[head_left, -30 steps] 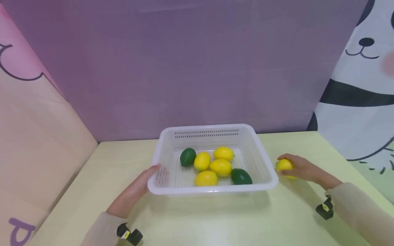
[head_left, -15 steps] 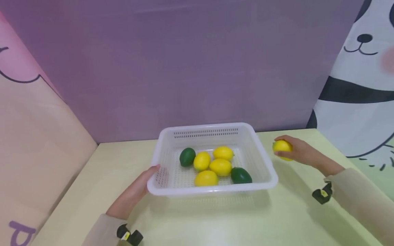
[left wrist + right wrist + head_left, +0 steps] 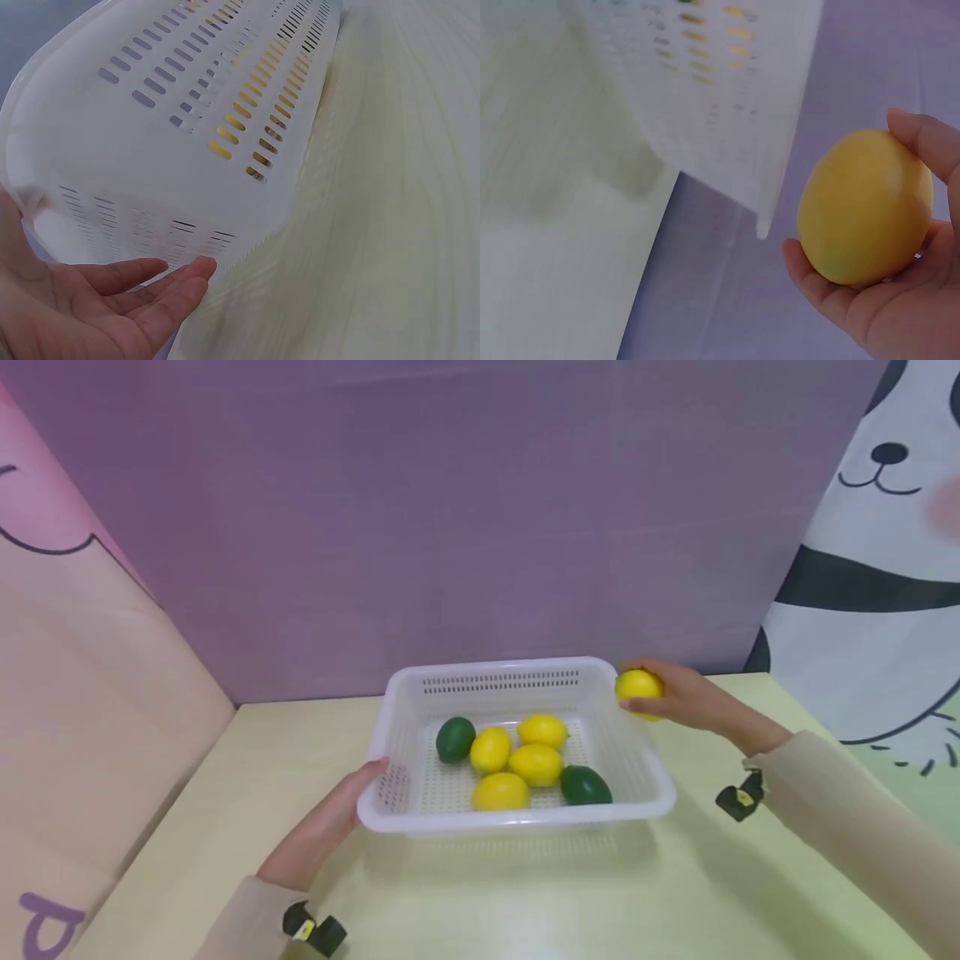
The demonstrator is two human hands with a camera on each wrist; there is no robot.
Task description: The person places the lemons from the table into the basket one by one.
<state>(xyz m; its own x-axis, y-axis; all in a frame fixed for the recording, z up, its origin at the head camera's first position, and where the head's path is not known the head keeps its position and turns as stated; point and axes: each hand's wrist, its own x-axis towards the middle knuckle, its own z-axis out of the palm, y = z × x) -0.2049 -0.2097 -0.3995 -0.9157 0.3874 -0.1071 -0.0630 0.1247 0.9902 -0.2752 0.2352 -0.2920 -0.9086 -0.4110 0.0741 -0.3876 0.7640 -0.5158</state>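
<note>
A white plastic basket (image 3: 517, 818) with slotted walls stands on the table. Inside it lie several yellow lemons (image 3: 537, 765), plus a dark green avocado-like fruit (image 3: 456, 740) at the left and another green fruit (image 3: 586, 786) at the front right. My left hand (image 3: 326, 822) holds the basket's left side, thumb over the rim; in the left wrist view its fingers (image 3: 165, 296) lie along the outer wall. Between thumb and fingers, my right hand (image 3: 693, 697) grips another lemon (image 3: 637, 687), raised at the basket's back right rim. The right wrist view shows this lemon (image 3: 866, 206) beside the basket's corner.
The pale yellow table (image 3: 525, 902) runs back to a purple cloth wall (image 3: 487, 527). A panda-print panel (image 3: 862, 660) borders the right side, and a pink and beige panel (image 3: 97, 693) the left.
My right hand has lifted the lemon off the table and carried it left and up to the basket's back right rim. The left hand has stayed on the basket.
</note>
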